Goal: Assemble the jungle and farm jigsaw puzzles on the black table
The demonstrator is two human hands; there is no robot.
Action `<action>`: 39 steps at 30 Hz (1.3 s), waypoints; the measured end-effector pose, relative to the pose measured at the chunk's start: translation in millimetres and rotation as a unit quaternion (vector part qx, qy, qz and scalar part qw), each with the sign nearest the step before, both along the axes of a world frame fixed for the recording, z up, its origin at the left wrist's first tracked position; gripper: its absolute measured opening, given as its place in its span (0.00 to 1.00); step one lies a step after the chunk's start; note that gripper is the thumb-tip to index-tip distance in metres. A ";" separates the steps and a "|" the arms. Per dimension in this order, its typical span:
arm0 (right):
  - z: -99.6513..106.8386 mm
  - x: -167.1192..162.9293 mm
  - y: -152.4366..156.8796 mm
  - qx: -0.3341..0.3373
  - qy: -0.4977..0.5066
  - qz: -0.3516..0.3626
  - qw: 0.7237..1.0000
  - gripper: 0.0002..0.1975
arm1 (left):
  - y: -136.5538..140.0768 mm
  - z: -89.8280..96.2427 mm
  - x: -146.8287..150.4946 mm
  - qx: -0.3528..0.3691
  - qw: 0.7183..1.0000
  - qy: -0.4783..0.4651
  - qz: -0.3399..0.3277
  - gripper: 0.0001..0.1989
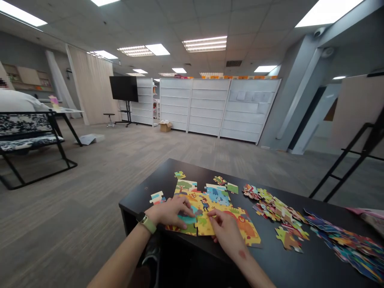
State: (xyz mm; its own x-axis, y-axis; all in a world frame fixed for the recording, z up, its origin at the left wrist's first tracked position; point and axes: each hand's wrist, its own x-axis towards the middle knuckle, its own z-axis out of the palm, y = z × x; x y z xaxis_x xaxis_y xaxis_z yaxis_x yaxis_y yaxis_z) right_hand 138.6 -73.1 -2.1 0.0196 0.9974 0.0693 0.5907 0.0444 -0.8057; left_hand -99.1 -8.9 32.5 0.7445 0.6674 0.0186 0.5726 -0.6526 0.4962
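Yellow, animal-printed jigsaw puzzle of flat, knob-edged pieces (205, 203), partly joined, lies at the near edge of one smooth black rectangular table (135, 200). One bare left hand (171, 211), below a pale green watch band (149, 224), is spread over its nine o'clock side; one bare right hand (225, 228) has thumb and forefinger close together on its lower middle, though whether they pinch a piece I cannot tell. Three loose green-patterned pieces (180, 175) lie around it, one near eleven o'clock, two near one. Two heaps, too jumbled to count, sit between three and four o'clock: a red-yellow-green heap (280, 210), then a glossy blue heap (345, 240). Farther, toward eleven, stands one brown cardboard box (165, 127) on grey carpet (114, 160).
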 end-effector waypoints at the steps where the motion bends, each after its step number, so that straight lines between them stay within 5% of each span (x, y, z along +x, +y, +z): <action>1: 2.1 -2.2 -1.4 0.023 -0.045 0.004 0.999 0.17 | -0.2 0.1 -2.6 -0.010 1.000 -0.018 0.008 0.20; 5: 10.7 -9.5 -9.4 0.069 -0.180 0.026 0.981 0.15 | 1.2 -2.4 -10.2 -0.016 0.996 -0.079 0.024 0.16; 12: 19.0 -16.1 -27.6 0.054 -0.245 0.012 0.968 0.16 | 4.9 -10.9 -17.2 -0.020 0.996 -0.078 0.025 0.13; 19: 25.3 -14.6 -29.5 0.034 -0.215 0.038 0.975 0.19 | 4.4 -10.0 -7.9 -0.011 0.993 -0.106 0.041 0.06; 24: 30.3 -6.2 -31.9 0.042 -0.191 0.104 0.975 0.26 | 5.6 -12.5 -4.9 0.006 0.995 -0.097 0.027 0.11; 29: 35.2 1.3 -36.1 0.023 -0.177 0.150 0.973 0.17 | 7.4 -15.7 -6.7 -0.006 0.995 -0.095 0.026 0.15; 39: 42.2 28.7 -37.5 -0.009 -0.183 0.148 0.972 0.14 | 6.3 -12.7 -6.3 -0.019 0.996 -0.085 0.034 0.16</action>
State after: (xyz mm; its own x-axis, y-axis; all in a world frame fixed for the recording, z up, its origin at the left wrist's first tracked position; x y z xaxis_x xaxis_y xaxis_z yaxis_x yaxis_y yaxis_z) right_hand 167.3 -110.5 40.2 -0.2907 0.9568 0.0011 0.8010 0.2440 -0.5466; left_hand -105.4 -2.6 19.9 0.6854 0.7192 0.1138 0.5209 -0.5935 0.6136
